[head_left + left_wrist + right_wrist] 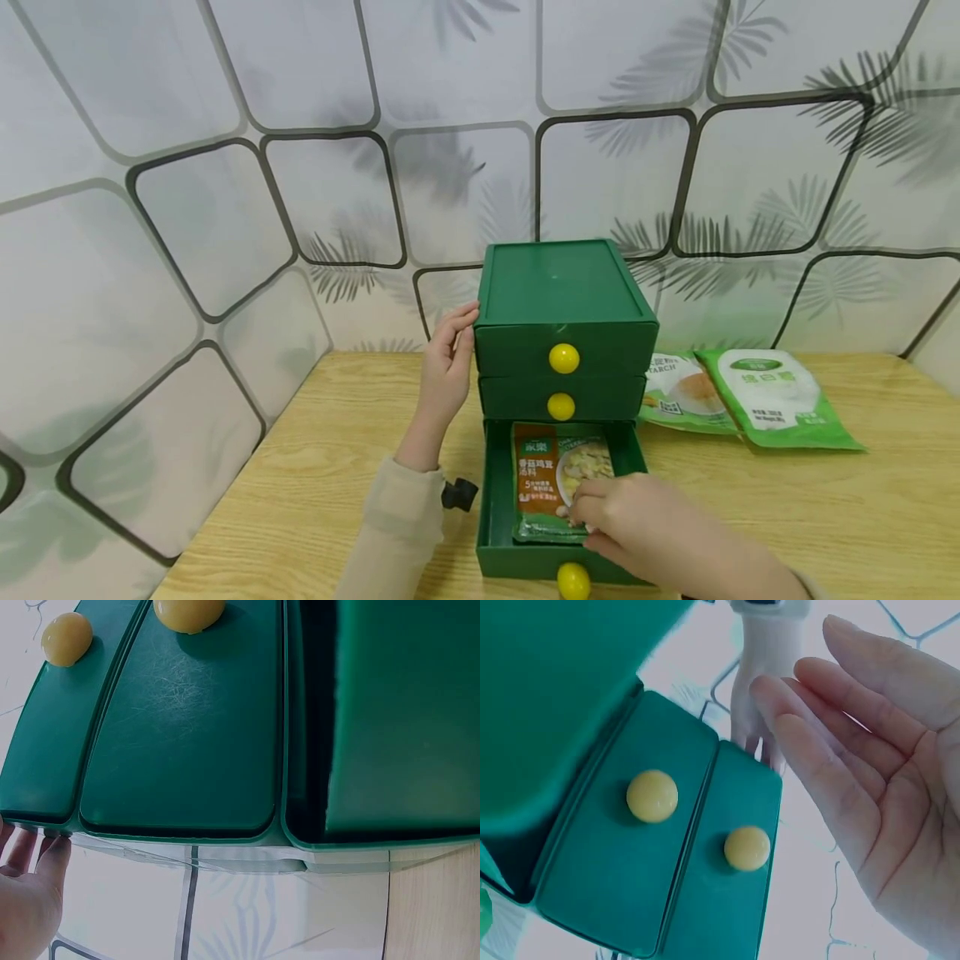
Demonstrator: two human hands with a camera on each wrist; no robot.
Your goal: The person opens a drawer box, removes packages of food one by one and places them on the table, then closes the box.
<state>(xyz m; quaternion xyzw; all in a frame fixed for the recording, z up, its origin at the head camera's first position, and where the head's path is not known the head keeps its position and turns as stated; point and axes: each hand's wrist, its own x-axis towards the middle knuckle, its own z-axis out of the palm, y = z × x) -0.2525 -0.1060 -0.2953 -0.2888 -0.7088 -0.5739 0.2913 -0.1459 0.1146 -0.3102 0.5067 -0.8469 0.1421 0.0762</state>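
Observation:
A green drawer cabinet (pixel 566 283) with yellow round knobs stands on the table. Its bottom drawer (pixel 497 500) is pulled out, and a brown and green food packet (pixel 537 483) lies flat inside. My left hand (pixel 447 367) rests against the cabinet's upper left side, fingers on the wall; the left wrist view shows the fingertips (pixel 54 859) at the edge. Over the front right of the drawer is my right hand (pixel 637 521), its fingers bent loosely above the packet. In the right wrist view that hand (pixel 885 757) holds nothing.
Two green and white bags lie to the right of the cabinet: a starch bag (pixel 686 396) partly behind it and a white powder bag (pixel 780 400). A small black object (pixel 459 495) shows beside the left sleeve. A patterned cloth wall (pixel 465 192) closes off the back.

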